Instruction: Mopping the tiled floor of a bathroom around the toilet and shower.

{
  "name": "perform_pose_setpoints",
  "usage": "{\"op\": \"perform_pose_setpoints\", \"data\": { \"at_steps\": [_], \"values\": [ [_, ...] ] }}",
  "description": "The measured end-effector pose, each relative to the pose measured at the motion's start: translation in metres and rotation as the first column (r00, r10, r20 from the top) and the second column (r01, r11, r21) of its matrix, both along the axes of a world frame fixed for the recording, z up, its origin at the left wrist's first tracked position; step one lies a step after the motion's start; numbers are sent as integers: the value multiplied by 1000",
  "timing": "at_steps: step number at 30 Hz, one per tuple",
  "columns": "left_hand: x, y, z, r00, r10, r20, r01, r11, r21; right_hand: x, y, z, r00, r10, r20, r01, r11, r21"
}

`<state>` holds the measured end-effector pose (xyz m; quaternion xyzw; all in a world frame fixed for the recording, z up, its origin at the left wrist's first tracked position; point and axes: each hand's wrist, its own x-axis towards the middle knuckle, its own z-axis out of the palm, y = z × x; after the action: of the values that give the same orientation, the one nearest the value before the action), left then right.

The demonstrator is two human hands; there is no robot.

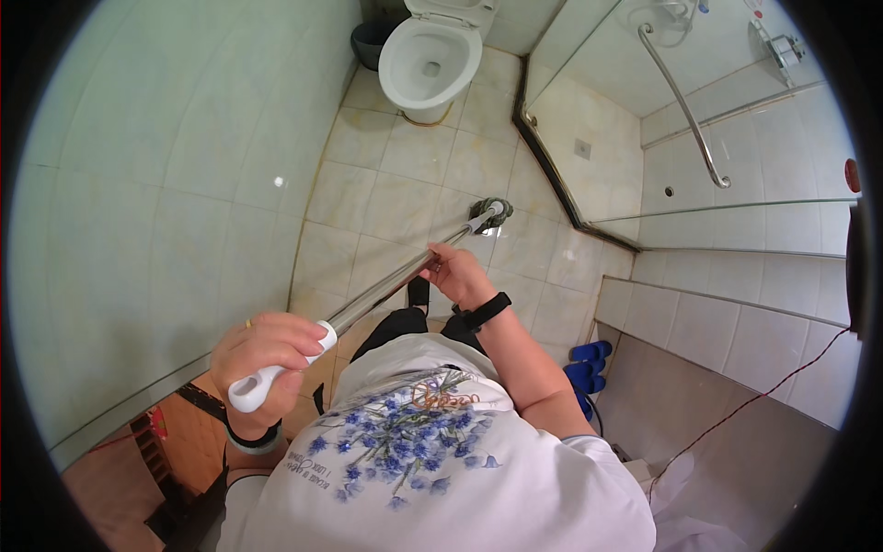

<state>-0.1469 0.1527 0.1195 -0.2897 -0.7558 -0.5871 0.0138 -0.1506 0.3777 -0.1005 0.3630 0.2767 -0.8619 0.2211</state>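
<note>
My left hand is wrapped around the white plastic grip of a mop, at the lower left. The metal pole runs up and to the right from there. Partway along it, my right hand grips the pole between thumb and fingers, with a black band on the wrist. At the far end, the dark grey-green mop head rests bunched on the tiled floor, beyond my right hand. A white collar joins it to the pole.
Ahead stand a white toilet with its lid raised and a dark bin. A dark-edged shower threshold and glass panels lie right. Blue slippers sit lower right. A twisted cord hangs at right; a tiled wall rises left.
</note>
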Motion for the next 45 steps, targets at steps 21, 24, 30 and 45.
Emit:
{"op": "perform_pose_setpoints", "data": {
  "at_steps": [21,24,30,45],
  "values": [
    [-20,16,-48,840,-428,332,482,871,-96,3,11,-94,974,-39,225,1,986,167],
    [-32,7,-28,788,-520,330,582,805,-119,0,0,-103,965,38,260,-78,987,143],
    [-44,9,11,740,-601,302,666,716,-209,-18,-12,-99,967,22,255,-12,999,-41],
    [-58,-8,4,585,-810,37,795,581,171,-33,1,-54,889,-450,81,449,823,-349]
  ]
}}
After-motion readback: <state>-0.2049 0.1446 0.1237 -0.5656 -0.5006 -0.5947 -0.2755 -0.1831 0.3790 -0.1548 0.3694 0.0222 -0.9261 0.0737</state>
